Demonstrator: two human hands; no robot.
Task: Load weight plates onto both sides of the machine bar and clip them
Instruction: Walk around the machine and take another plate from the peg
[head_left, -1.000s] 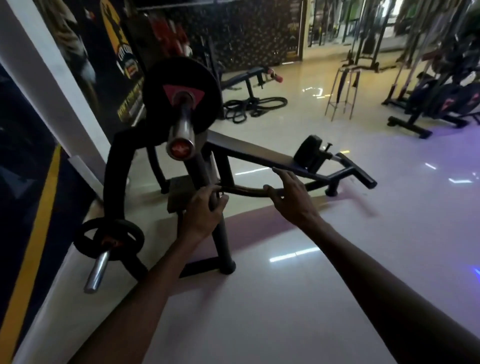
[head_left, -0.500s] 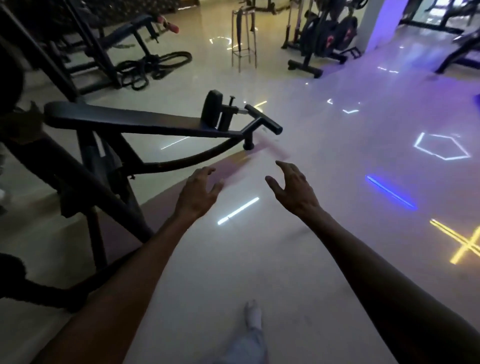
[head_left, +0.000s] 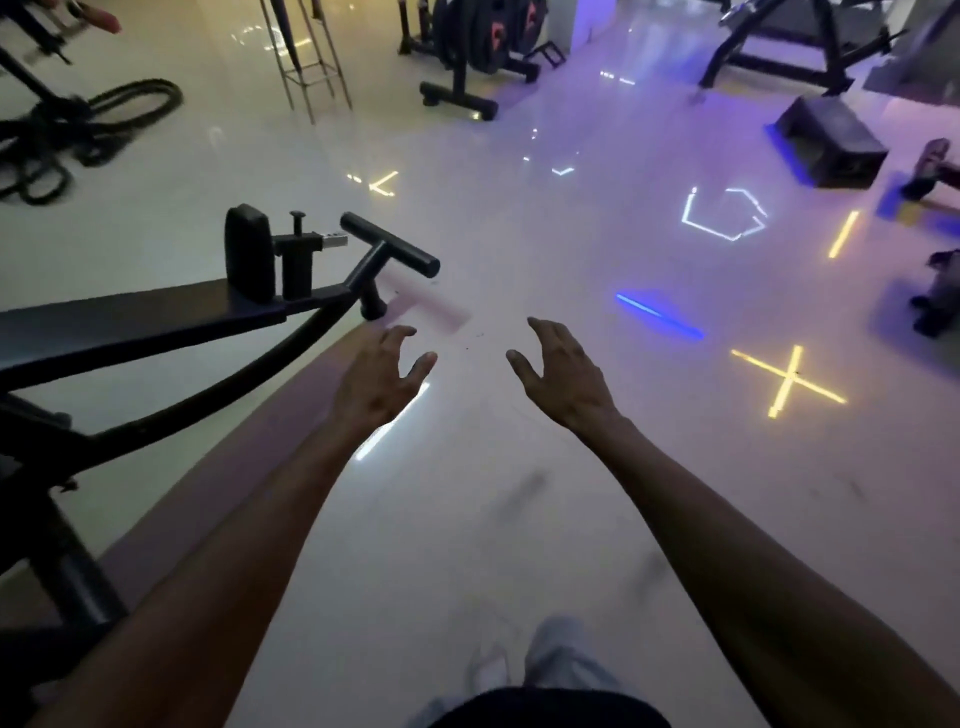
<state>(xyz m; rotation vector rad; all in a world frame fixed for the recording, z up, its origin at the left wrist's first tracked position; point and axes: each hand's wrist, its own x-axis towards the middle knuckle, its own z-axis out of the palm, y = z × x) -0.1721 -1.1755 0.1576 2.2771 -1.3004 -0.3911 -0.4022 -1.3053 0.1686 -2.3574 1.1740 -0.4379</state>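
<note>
Weight plates (head_left: 480, 31), dark with red markings, stacked on a rack at the far side of the floor (head_left: 467, 234), well apart from our hands. Machine frame (head_left: 130, 322), black, on our left, with a pad (head_left: 248, 252) and T-handle (head_left: 389, 245) at its end. Our left hand (head_left: 382, 376) and right hand (head_left: 563, 374): both outstretched, fingers spread and curled, holding nothing. Battle ropes (head_left: 78, 130) coiled far left.

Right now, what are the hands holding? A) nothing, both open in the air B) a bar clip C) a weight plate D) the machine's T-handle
A: the left hand and right hand are both open with fingers spread over bare floor, clear of the T-handle.
</note>
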